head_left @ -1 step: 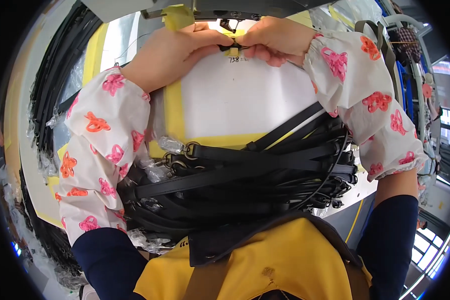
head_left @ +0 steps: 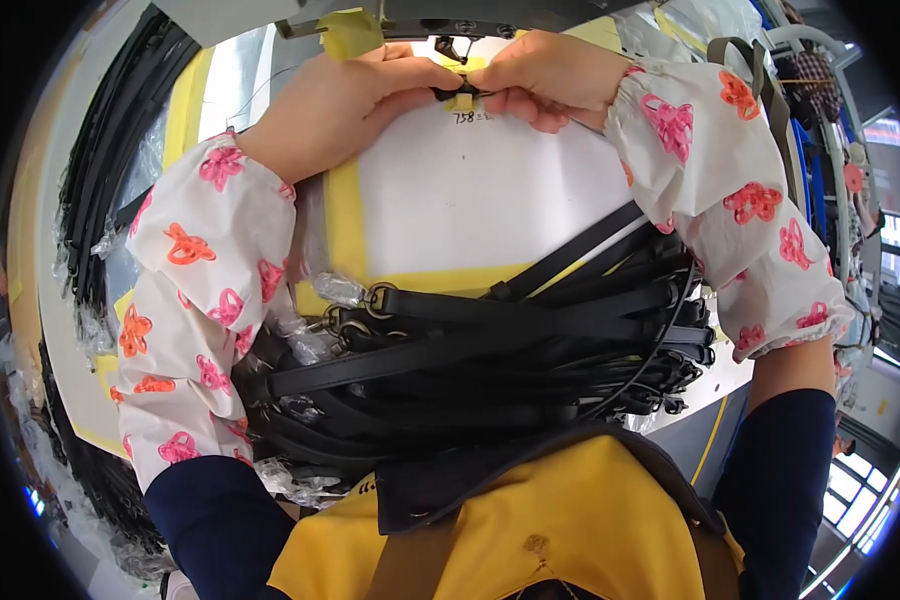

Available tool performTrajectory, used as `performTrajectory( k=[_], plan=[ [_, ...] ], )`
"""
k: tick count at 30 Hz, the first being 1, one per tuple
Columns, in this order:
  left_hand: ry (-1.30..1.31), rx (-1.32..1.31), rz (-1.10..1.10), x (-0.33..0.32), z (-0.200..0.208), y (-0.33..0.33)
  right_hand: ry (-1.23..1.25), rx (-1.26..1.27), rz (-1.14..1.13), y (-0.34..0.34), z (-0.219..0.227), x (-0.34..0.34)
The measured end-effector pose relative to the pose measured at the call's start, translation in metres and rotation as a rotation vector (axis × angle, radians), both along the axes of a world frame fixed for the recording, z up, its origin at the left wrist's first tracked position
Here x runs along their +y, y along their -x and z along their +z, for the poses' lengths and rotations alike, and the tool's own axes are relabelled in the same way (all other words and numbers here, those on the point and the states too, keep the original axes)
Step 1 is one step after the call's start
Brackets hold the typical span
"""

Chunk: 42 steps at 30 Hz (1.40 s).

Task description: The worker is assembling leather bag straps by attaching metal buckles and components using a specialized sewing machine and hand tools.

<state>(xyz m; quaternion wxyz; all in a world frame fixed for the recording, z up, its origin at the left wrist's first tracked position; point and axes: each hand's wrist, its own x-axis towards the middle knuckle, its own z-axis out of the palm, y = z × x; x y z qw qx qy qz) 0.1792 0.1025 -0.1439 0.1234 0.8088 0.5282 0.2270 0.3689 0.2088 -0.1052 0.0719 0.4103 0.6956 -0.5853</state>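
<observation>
At the far middle, under a lit machine head (head_left: 452, 46) that looks like a sewing machine, a small black strap piece (head_left: 454, 94) lies between my hands. My left hand (head_left: 340, 108) pinches its left end between thumb and forefinger. From the other side my right hand (head_left: 558, 80) grips the right end, its other fingers curled below. Most of the piece is hidden by my fingertips. Right in front of it, a small yellowish block (head_left: 463, 103) sits on the white work surface (head_left: 460, 200).
A heap of black straps (head_left: 490, 345) with metal rings and clear plastic wrapping lies between the work surface and my body. More black straps (head_left: 100, 150) hang along the left side. Yellow tape (head_left: 346, 225) borders the surface, and a yellow flap (head_left: 351, 36) hangs from the machine.
</observation>
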Motion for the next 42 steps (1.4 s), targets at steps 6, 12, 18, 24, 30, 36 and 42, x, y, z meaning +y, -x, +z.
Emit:
performTrajectory(
  k=[6,12,18,24,30,36,42],
  plan=[
    [-0.017,0.158,0.096,-0.012,0.009,-0.011,-0.988,0.255,0.037,-0.016,-0.036,-0.024],
    [-0.047,0.137,0.143,-0.014,0.007,-0.018,-1.308,0.58,0.147,-0.028,-0.042,-0.031],
    [-0.163,-0.033,0.104,-0.012,-0.002,-0.015,-1.298,0.55,0.137,-0.026,-0.042,-0.029],
    [-0.133,0.009,0.112,-0.011,-0.001,-0.012,-1.503,0.451,0.373,-0.027,-0.033,-0.029],
    [-0.062,-0.077,0.103,-0.013,0.002,-0.011,-1.463,0.464,0.303,-0.026,-0.038,-0.033],
    [-0.053,-0.06,0.121,-0.013,0.001,-0.012,-1.366,0.546,0.274,-0.029,-0.038,-0.031],
    [-0.022,-0.038,0.154,-0.015,0.005,-0.013,-1.419,0.505,0.316,-0.024,-0.028,-0.033]
  ],
)
